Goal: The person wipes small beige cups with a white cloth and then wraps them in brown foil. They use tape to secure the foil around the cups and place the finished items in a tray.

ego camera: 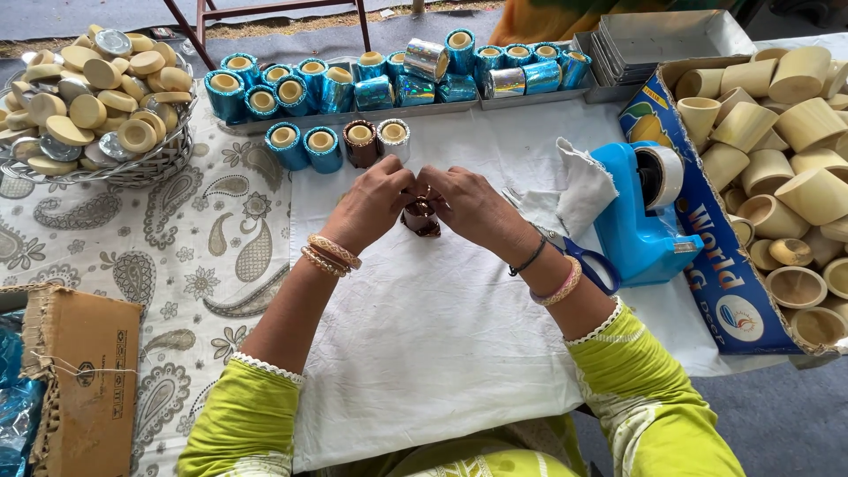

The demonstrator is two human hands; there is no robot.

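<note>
My left hand [375, 201] and my right hand [466, 205] meet over the white cloth [442, 327], both closed on one small cup wrapped in shiny brown foil [421, 217]. The cup lies between my fingertips and is partly hidden by them. Just beyond my hands stand a few foil-wrapped cups [339, 145], blue, brown and silver, in a short row. Behind those, a long tray [389, 110] holds several more blue and silver wrapped cups.
A wire basket [132, 168] of wooden lids sits far left. A blue tape dispenser [640, 212], blue-handled scissors [590, 262] and a crumpled white cloth [579, 185] lie right of my hands. A cardboard box [707, 238] of bare wooden cups stands at the right edge, a brown carton [84, 375] near left.
</note>
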